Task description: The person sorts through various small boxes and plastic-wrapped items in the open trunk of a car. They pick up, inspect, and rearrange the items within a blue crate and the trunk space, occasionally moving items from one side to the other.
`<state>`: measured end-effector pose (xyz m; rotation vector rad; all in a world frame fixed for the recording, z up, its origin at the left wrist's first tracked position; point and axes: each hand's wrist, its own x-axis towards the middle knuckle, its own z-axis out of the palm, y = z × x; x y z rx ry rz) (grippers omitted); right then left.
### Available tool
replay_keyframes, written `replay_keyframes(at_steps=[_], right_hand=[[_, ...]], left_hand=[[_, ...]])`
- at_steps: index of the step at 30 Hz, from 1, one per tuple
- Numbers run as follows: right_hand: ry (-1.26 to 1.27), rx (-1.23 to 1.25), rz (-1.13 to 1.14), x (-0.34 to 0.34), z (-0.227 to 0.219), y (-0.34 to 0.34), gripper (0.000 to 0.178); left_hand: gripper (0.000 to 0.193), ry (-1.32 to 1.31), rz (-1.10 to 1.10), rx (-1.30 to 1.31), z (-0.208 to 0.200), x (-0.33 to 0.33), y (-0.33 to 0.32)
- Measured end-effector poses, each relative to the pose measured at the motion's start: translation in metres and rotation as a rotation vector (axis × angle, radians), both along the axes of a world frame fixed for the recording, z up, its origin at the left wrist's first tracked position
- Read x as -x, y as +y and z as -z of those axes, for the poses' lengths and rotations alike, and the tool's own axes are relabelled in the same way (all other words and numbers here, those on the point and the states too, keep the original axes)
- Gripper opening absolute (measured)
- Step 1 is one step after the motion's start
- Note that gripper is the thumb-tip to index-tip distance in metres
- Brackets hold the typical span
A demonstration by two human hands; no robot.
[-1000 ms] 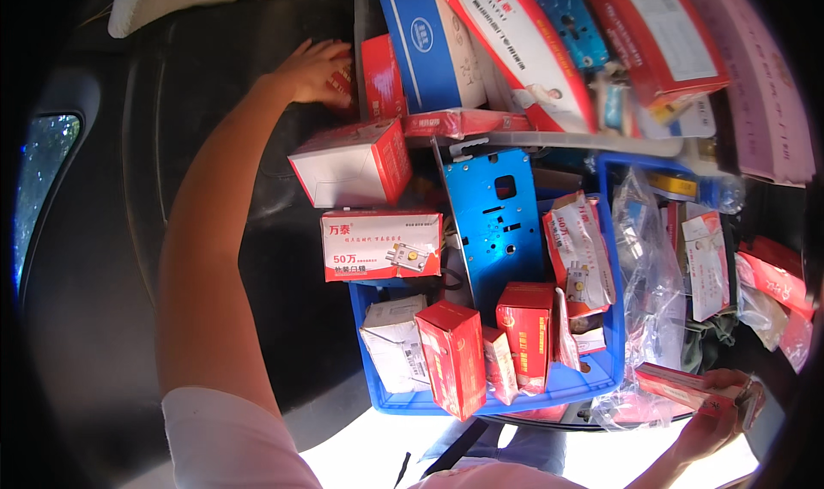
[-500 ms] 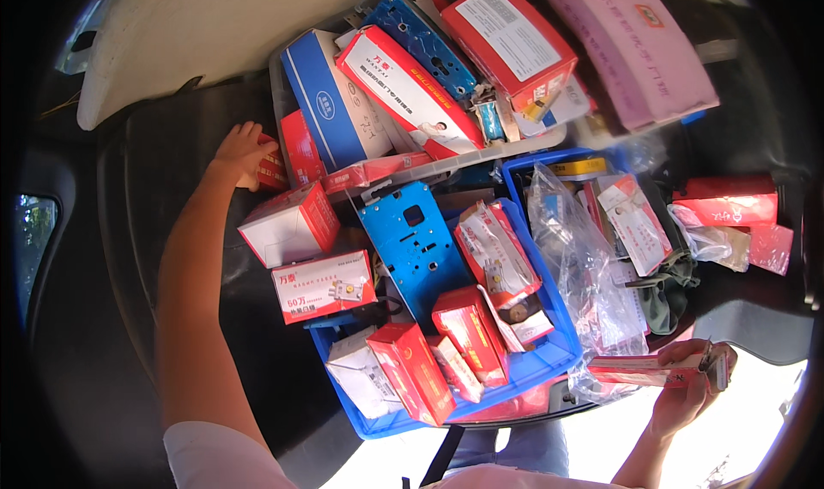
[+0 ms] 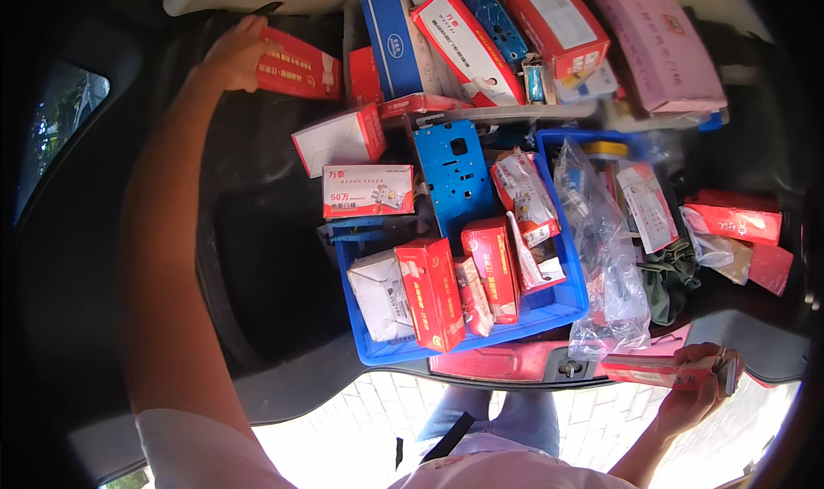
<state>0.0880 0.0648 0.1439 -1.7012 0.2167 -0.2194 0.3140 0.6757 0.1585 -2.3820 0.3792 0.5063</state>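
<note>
At the far left, my left hand (image 3: 233,58) is closed on the end of a long red box (image 3: 299,67) with yellow print. On the lower right, my right hand (image 3: 689,403) grips a slim red-and-white carton (image 3: 639,371); a greyish piece shows at its end by the fingers, too small to name. Between the hands stands a blue plastic bin (image 3: 549,304) full of red-and-white cartons, with a blue metal lock plate (image 3: 455,176) leaning up in it. Nearest to my left hand's box are a blue-and-white box (image 3: 396,47) and a white-and-red box (image 3: 343,141).
A clear plastic tub (image 3: 549,111) at the back holds several boxes, with a pink box (image 3: 657,43) beside it. Clear plastic wrap (image 3: 596,257) lies over a second blue bin (image 3: 549,137). The car's rear sill (image 3: 506,362) runs along the front.
My left hand has pulled the long red box out from beside the tub, so more of it shows. The view has shifted; my right hand still holds its carton.
</note>
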Motion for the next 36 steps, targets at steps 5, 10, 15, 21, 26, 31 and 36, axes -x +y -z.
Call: replay_keyframes(at_steps=[5, 10, 15, 21, 26, 31, 36], right_hand=[[-0.067, -0.141, 0.016, 0.006, 0.0, -0.002, 0.034], [-0.059, -0.282, -0.151, 0.002, -0.006, 0.029, 0.035], [0.114, -0.464, -0.128, 0.018, -0.013, 0.033, 0.036], [0.279, -0.61, -0.313, 0.022, 0.001, 0.028, 0.05], [0.315, -0.566, -0.292, 0.042, -0.008, -0.001, 0.052], [0.487, -0.33, -0.183, 0.051, -0.011, -0.05, 0.034], [0.578, -0.33, -0.189, 0.078, -0.004, -0.08, 0.031]], left_hand=[[0.074, -0.248, -0.101, 0.261, -0.083, -0.01, -0.018], [0.073, -0.303, -0.67, 1.34, -0.056, 0.069, -0.059], [0.084, -0.3, -0.845, 2.216, 0.026, 0.196, -0.197], [0.108, -0.518, -0.668, 1.849, 0.075, 0.317, -0.351], [0.108, -0.607, -0.537, 1.513, 0.105, 0.393, -0.404], [0.105, -0.673, -0.391, 1.393, 0.129, 0.425, -0.421], [0.113, -0.588, -0.417, 1.296, 0.148, 0.445, -0.446]])
